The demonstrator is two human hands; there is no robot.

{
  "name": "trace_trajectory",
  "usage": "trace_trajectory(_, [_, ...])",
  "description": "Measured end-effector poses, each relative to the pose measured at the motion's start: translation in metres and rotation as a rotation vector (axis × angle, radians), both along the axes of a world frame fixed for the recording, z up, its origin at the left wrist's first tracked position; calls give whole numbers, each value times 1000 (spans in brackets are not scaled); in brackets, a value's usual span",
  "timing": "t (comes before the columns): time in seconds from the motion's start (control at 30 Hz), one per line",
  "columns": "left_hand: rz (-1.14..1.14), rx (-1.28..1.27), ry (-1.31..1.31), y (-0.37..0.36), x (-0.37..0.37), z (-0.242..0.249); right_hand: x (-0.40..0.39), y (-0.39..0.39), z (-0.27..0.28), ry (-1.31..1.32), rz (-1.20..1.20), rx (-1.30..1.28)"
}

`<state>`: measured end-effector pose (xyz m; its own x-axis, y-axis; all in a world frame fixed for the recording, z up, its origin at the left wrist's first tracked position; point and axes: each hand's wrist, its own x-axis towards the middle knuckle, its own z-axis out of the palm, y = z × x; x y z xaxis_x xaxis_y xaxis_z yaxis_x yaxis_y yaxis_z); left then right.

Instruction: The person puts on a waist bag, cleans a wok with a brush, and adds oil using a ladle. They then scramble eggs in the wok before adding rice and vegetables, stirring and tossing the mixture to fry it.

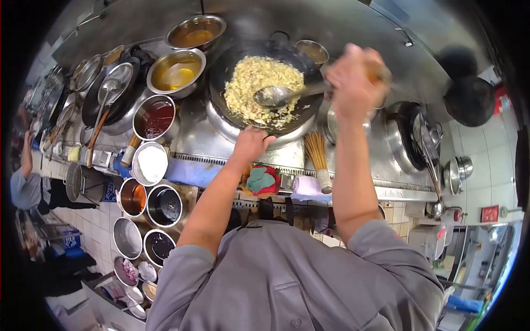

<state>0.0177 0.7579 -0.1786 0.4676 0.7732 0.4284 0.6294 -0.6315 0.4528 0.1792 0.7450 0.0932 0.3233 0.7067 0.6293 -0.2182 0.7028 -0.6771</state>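
Fried rice (254,77), pale yellow with small bits in it, fills the middle of a large dark wok (310,110) on the stove. My left hand (253,143) is closed on the wok's near rim, its fingertips partly hidden. Smeared by motion, my right hand (356,83) is raised to the right of the wok, its fingers wrapped round the handle of a ladle (271,96). The ladle's bowl rests in the right part of the rice, and a little rice clings to it. Some rice is scattered up the wok's near wall.
Left of the wok stand a bowl of yellow oil (176,73), a pot of red sauce (155,117) and a pot of white powder (152,163). A bamboo brush (316,157) and folded cloths (261,180) lie along the stove's front. Another person (33,187) is at far left.
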Motion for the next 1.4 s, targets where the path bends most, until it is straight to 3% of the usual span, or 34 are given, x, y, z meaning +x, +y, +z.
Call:
trace_trajectory(0.07, [37,20,-8,-8,0,2,-8,-21,-12,33,-59,-54])
trace_trajectory(0.13, [48,-66,48,-5,0,9,1,12,-79,-283,-242,-7])
trace_trajectory(0.17, [34,-46,54,-2,1,4,16,43,-94,-292,-273,-28])
trace_trajectory(0.2, [24,-46,52,-2,2,4,18,56,-66,-87,-156,-54])
trace_trajectory(0.27, [39,-89,32,-3,1,7,38,69,-4,94,-293,-98])
trace_trajectory(0.33, [73,-139,58,-6,0,7,73,56,23,99,-159,-53])
trace_trajectory(0.37, [100,-147,90,-9,0,11,83,55,10,91,-91,-7])
trace_trajectory(0.43, [101,-147,134,-10,-2,15,43,104,-68,58,-175,56])
trace_trajectory(0.5, [143,-146,92,-9,3,13,13,110,-50,-128,38,-37])
trace_trajectory(0.6, [147,-227,218,-11,2,21,-14,92,12,-212,22,-140])
trace_trajectory(0.7, [164,-158,167,-9,4,14,-27,60,-17,-118,43,37])
trace_trajectory(0.73, [148,-159,158,-9,3,14,-23,74,-57,-134,45,-51])
trace_trajectory(0.8, [141,-31,140,-3,8,10,-1,107,-46,-357,-95,-69])
trace_trajectory(0.9, [163,-79,121,-11,7,10,21,119,19,-301,-296,-177])
trace_trajectory(0.93, [185,-74,113,-4,7,9,37,115,23,-120,-180,-172])
trace_trajectory(1.0, [142,-74,91,-8,6,2,45,123,-22,-125,-108,58])
trace_trajectory(1.07, [128,-58,101,0,4,14,10,143,-17,-256,-70,-196])
trace_trajectory(1.1, [140,-128,147,-8,3,16,10,169,-14,-384,-179,-99])
trace_trajectory(1.13, [156,-187,188,-11,4,17,-5,149,10,-206,-99,-204])
trace_trajectory(1.23, [189,-139,138,-12,4,12,-5,127,7,-155,-137,-211])
trace_trajectory(1.3, [177,-208,195,-10,4,15,-19,115,-13,-420,-444,-409])
trace_trajectory(1.33, [175,-223,222,-10,4,17,-15,123,-13,-423,-438,-420])
trace_trajectory(1.4, [187,-241,196,-10,4,16,2,180,6,-387,-207,-389])
